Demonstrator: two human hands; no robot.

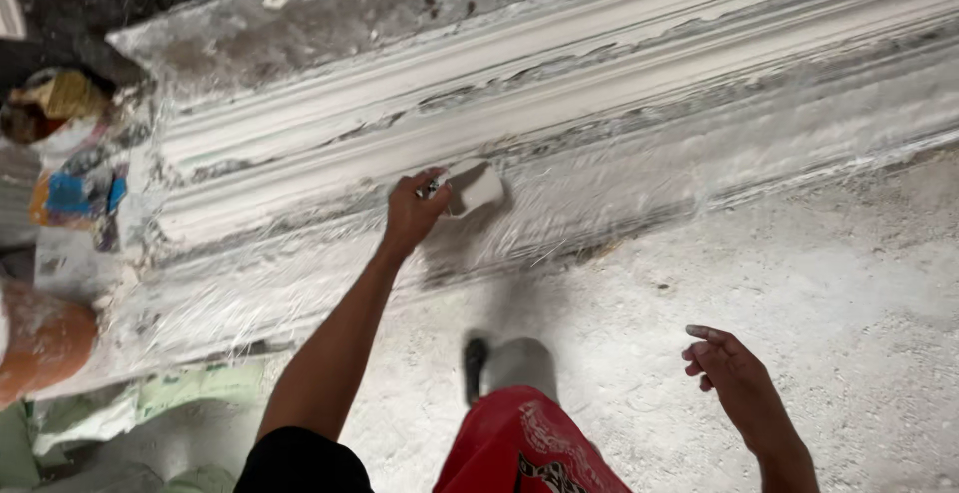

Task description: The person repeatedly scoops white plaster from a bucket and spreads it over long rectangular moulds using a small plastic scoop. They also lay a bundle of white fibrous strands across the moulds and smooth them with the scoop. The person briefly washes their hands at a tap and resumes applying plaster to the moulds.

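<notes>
Rough, chalk-dusted concrete floor (849, 283) fills the lower right, grey-white and gritty, speckled with dried plaster. Across the upper part runs a long plaster cornice moulding (559, 83), its profile a stack of parallel ridges and hollows, matt white with darker flaked patches along the grooves. Its lower flank is wrapped in crinkled, glossy plastic film (330, 273) that catches the light in fine streaks.

Stretched out from a black sleeve, the left hand (413, 211) has its fingers curled tight around a small flat scraper (476, 187), a pale, roughly square blade caked in plaster, pressed against the film-covered face of the moulding near its middle. Hovering above the floor to the lower right, the right hand (727, 368) holds nothing, its fingers loosely spread and slightly bent, well apart from the moulding.

Red printed shorts (529, 448) show at the bottom edge, with a grey plaster-coated leg and a dark sandal (475, 363) on the floor below the scraper. At the far left lie crumpled coloured bags (70, 193) and a rounded terracotta-coloured vessel (40, 338).
</notes>
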